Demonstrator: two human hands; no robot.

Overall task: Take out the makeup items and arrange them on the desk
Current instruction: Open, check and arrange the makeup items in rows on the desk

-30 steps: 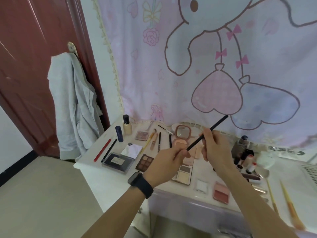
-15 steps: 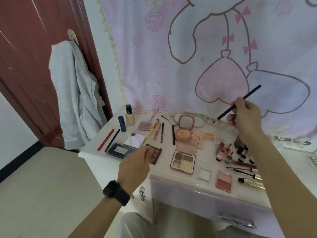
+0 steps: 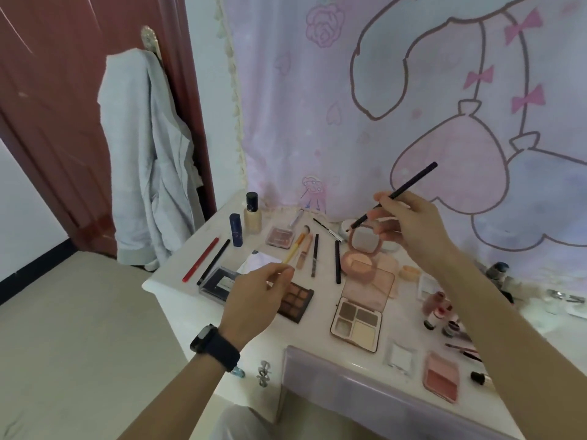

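Holding a dark pencil [image 3: 409, 184] up over the back of the desk [image 3: 190, 312], the right hand [image 3: 409, 223] pinches it near its middle between thumb and fingertips, so that it slants with its lower tip just above the open round compact [image 3: 363, 241] and touches nothing on the surface. The left hand [image 3: 254, 303] hovers over the brown eyeshadow palette [image 3: 297, 301], fingers loosely curled and thumb close to forefinger right at the lower end of the yellow-handled brush [image 3: 295, 247]; whether it touches or grips that brush cannot be told from this view. Most of the makeup already lies spread out on the desk, with sticks and brushes in a rough row left of the compact, among them a black pencil [image 3: 337, 262], and a red pencil [image 3: 200, 259] further left near the edge. The step in hand looks like placing this one pencil, late in the arranging. The next move probably calls for lowering it flat into a free strip beside the other sticks, parallel to them, and letting go only once it rests, since a round pencil dropped at an angle could roll into its neighbours or knock the upright mirror of the compact.
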